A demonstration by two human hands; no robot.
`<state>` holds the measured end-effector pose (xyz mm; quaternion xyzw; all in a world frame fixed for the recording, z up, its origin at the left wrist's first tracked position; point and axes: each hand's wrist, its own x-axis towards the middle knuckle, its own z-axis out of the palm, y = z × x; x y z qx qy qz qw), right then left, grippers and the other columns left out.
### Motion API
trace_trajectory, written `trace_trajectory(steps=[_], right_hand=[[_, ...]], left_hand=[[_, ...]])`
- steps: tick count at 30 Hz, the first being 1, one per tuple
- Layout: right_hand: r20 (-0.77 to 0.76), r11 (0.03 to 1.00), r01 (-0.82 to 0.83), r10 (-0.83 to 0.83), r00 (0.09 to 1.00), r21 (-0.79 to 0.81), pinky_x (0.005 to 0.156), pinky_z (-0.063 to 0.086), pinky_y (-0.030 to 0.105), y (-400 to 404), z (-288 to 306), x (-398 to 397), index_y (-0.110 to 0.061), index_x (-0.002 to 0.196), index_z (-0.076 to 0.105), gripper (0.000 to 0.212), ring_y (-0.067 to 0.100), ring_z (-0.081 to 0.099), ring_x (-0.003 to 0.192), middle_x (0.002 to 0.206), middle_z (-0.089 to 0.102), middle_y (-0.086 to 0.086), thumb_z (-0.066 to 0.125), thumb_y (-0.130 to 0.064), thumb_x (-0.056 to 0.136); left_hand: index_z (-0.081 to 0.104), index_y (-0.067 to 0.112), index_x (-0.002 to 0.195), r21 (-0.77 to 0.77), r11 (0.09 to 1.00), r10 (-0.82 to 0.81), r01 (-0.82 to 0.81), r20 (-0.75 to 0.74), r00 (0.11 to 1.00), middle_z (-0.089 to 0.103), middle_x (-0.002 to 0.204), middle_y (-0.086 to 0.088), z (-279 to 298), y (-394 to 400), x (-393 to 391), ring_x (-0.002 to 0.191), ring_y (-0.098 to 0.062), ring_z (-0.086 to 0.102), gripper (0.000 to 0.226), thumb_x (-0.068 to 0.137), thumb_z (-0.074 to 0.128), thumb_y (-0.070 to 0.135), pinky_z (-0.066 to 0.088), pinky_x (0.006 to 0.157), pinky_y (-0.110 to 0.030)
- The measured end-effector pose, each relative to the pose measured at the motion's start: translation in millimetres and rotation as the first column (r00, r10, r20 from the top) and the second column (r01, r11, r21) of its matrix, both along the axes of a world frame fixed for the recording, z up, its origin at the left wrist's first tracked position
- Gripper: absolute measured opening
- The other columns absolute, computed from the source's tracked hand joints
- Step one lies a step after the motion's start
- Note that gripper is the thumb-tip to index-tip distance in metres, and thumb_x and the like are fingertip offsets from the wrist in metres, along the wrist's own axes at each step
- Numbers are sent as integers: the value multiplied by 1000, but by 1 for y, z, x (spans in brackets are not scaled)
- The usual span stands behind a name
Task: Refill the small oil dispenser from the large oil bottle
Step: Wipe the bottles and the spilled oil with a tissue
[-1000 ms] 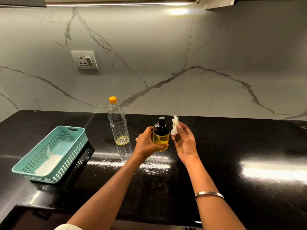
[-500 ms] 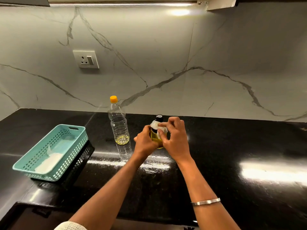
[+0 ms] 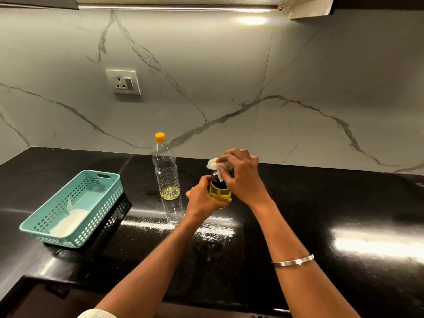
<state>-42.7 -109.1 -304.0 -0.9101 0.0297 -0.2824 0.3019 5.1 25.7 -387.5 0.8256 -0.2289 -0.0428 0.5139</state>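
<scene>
The small oil dispenser (image 3: 219,191), dark-topped with yellow oil inside, stands at the middle of the black counter (image 3: 321,203). My left hand (image 3: 203,199) grips its body from the left. My right hand (image 3: 243,175) pinches a white tissue (image 3: 214,164) and holds it over the dispenser's top, hiding the cap. The large oil bottle (image 3: 166,171), clear plastic with an orange cap, stands upright just left of the dispenser with only a little oil at its bottom.
A teal perforated basket (image 3: 75,207) with something white inside sits at the counter's left. A wall socket (image 3: 124,81) is on the marble backsplash. A sink edge (image 3: 34,294) shows at the lower left.
My right hand has moved the tissue from beside the dispenser onto its top and now covers the cap. My left hand has kept its grip on the body.
</scene>
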Motion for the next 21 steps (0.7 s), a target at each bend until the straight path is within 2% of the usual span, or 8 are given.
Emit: trace_trajectory(steps=[2,3,6,9,12,15,18,21], right_hand=[[12,998,14,-14,1000,-65,90,38,32,-1,5,-1,-24,98,69,13,5,52,100,105,62,-9,60,-27,89],[10,999,-8,8,1000,-45,88,42,31,0,8,-3,-23,98,69,12,7,54,99,104,63,-7,61,-26,89],[-109,973,-89,114,987,212,82,54,26,0,20,-5,-17,101,68,13,13,62,95,102,66,0,61,-22,91],[-243,905,-72,188,952,420,84,54,28,-9,25,-4,-11,105,69,20,17,65,96,101,69,4,58,-25,94],[-257,837,-45,218,942,546,83,50,25,-14,22,-7,-9,106,69,22,13,63,93,101,69,7,55,-23,96],[-245,796,-43,237,940,604,78,48,16,-16,13,-10,-11,109,69,23,10,63,94,102,70,5,54,-24,97],[-215,802,-52,220,952,595,84,50,21,-16,3,-11,-12,108,69,21,12,64,98,102,70,4,57,-25,96],[-165,836,-50,165,972,546,82,52,22,-15,-5,-13,-13,104,69,17,14,64,94,97,69,4,60,-24,94]], left_hand=[[46,44,108,1,1000,-15,15,12,1000,68,90,21,0,0,-1,89,-1,66,75,43,82,58,50,92,-48],[46,45,108,-2,1000,-22,22,15,1000,68,91,21,0,0,0,90,-1,66,76,42,81,59,49,92,-48],[45,46,108,-6,999,-41,41,18,999,67,92,23,-1,1,-1,92,-1,65,75,43,82,58,48,94,-49],[46,44,110,-3,997,-76,76,30,997,66,96,24,0,3,-2,96,0,64,76,45,83,57,46,97,-50],[49,38,115,-11,995,-100,101,33,994,66,100,22,3,5,-2,99,2,62,79,46,83,56,45,99,-49],[52,30,117,-29,995,-91,92,28,995,67,100,19,5,6,-3,97,4,62,80,48,85,51,47,97,-46],[51,34,115,-19,998,-61,62,13,998,67,98,22,5,6,-2,96,4,63,77,48,86,51,47,97,-48],[48,40,111,-7,999,-34,34,-13,999,65,95,25,3,5,-1,95,1,64,77,44,82,57,46,97,-50]])
